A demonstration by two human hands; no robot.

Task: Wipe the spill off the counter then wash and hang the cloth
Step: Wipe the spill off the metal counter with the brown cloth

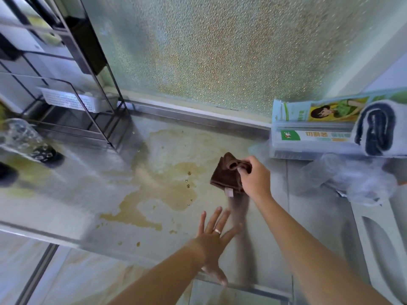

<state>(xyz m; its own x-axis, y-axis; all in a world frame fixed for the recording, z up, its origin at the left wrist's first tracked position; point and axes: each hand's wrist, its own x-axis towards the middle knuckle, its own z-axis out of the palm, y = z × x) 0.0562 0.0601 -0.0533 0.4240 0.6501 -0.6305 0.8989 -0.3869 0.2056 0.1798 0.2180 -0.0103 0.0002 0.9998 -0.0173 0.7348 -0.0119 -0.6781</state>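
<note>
Open: counter (pixel 72 183) middle, around the spill (pixel 163 183).
Left: wire rack (pixel 88 102), glass (pixel 22 137).
Right: boxes (pixel 312 133), plastic bag (pixel 352 179).
Back: frosted pane (pixel 220 51).

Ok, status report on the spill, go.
Right hand pinching brown cloth at spill's right edge. Left hand open, flat near counter front. Spill unwiped. Wire rack and glass to its left.
</note>
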